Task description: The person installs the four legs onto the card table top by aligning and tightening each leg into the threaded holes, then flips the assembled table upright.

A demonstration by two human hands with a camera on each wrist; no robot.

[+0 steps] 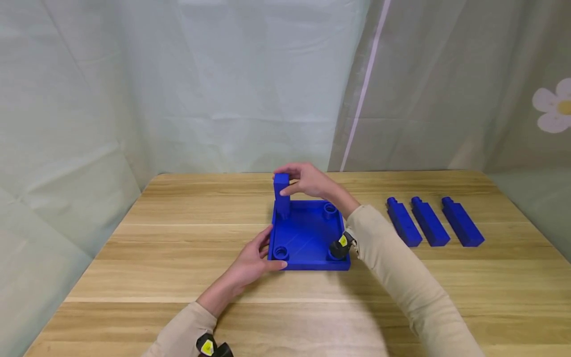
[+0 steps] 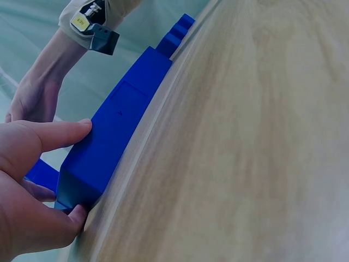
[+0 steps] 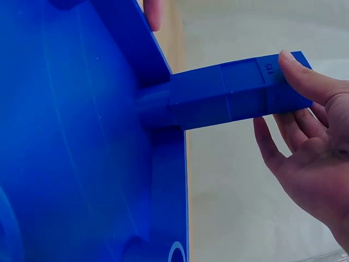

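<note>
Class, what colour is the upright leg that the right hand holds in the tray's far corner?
Blue, matching the tray; the leg shows best in the right wrist view.

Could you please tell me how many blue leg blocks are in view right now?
4. One blue leg block stands upright in the blue base's far-left socket, held by the right hand. Three lie side by side on the table to the right.
</note>
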